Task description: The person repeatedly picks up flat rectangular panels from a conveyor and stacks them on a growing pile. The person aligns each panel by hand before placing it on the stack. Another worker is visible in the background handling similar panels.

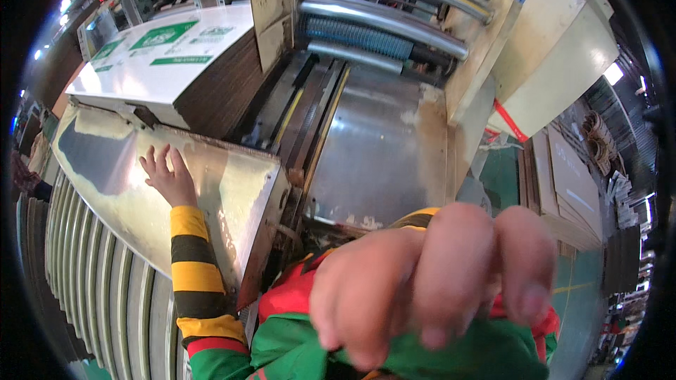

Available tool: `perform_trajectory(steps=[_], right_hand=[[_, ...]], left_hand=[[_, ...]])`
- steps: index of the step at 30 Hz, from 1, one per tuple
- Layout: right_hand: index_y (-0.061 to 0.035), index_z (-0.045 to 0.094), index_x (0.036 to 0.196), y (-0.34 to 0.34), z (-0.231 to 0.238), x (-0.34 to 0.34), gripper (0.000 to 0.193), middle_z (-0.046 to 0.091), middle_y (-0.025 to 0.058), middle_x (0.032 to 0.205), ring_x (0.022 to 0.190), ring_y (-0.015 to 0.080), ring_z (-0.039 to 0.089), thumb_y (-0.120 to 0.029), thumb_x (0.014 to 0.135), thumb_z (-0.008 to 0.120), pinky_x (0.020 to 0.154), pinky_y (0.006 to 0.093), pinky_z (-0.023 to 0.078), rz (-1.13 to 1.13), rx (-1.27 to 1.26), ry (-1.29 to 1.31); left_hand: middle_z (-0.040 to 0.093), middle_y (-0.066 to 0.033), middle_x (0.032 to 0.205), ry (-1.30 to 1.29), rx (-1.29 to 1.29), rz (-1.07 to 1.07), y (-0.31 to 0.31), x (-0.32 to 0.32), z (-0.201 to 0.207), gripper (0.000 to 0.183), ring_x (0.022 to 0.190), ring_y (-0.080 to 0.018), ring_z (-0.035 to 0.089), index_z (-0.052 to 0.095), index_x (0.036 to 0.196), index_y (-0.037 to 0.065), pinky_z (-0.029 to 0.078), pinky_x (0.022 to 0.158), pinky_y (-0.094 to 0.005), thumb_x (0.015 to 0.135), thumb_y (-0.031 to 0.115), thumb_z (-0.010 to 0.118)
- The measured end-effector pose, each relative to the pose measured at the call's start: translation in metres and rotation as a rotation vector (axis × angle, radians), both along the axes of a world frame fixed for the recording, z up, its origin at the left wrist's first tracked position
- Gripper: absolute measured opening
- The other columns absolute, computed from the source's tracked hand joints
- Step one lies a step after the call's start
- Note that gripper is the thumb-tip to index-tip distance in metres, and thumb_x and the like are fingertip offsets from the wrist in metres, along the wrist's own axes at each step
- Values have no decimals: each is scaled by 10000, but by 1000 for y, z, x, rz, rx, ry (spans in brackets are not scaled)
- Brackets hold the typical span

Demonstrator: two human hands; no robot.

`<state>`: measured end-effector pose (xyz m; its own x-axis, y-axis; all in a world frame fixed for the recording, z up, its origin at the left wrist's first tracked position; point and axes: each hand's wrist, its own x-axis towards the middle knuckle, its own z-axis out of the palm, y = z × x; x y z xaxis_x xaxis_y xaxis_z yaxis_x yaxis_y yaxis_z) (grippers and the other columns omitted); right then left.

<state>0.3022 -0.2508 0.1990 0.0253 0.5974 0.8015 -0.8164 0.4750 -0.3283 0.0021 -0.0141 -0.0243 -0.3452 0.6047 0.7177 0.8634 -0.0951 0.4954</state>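
Observation:
My left hand (172, 177) is open, its fingers spread, over the slanted, worn metal panel (236, 190) in front of the stack of printed sheets (218, 84). It holds nothing; whether its palm touches the panel I cannot tell. The sheets have a white top with green print and brown edges. Large and slightly blurred, my right hand (436, 274) is raised close to the view. Its fingers are loosely bent and apart, with no object showing in them. It hides part of my body and the area below it.
Metal rollers (387, 24) of a machine lie ahead, beyond a bare steel plate (380, 148). Curved slats or rollers (105, 274) run along the left. A cream housing (549, 49) with a red strip stands at right, near stacked boards (567, 183) on the green floor.

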Motion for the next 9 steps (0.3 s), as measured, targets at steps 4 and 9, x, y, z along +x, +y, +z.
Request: perform_trajectory(steps=[4,9], right_hand=[[-42,496,1184,13,-16,-36,500,545,140,1034,826,271,607,-440,900,597,673,372,507,138,-63,-19],[-6,471,1266,14,-23,-46,652,501,175,1233,834,297,628,-522,881,579,692,347,540,250,-177,-83]], left_hand=[[462,-93,1431,15,25,79,-8,-10,-5,285,1408,-375,286,659,1157,173,146,1069,-679,951,340,556],[482,-151,1405,43,0,105,-14,-24,-9,305,1358,-390,356,679,1142,129,268,1106,-537,945,338,579]])
